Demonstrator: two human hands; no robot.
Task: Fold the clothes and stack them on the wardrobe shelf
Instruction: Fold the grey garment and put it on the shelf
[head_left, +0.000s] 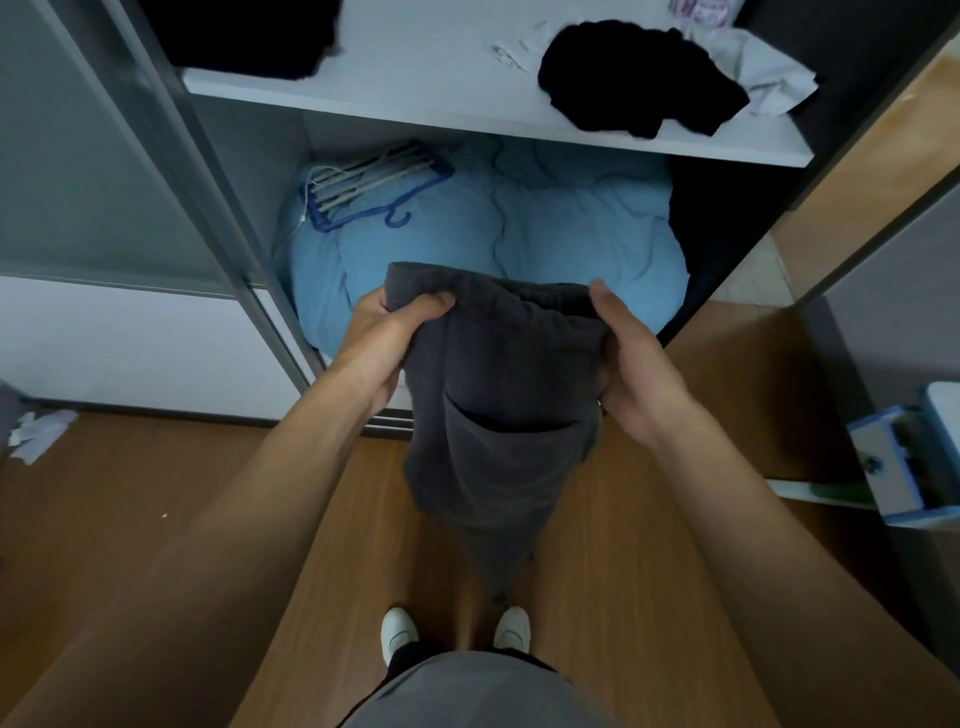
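Observation:
A dark grey garment (498, 415) with a pocket hangs in front of me, its lower end dangling toward my feet. My left hand (387, 338) grips its top left edge, thumb over the cloth. My right hand (631, 364) holds the top right edge, thumb on top and fingers behind. Above, the white wardrobe shelf (426, 101) carries a crumpled black garment (639, 78), a white garment (769, 67) at the right and another black pile (249, 31) at the left.
Below the shelf, a light blue quilt (519, 228) fills the lower compartment, with a bundle of blue hangers (363, 182) on it. A sliding wardrobe door (104, 156) stands at the left. A blue and white box (904, 457) sits on the wooden floor at the right.

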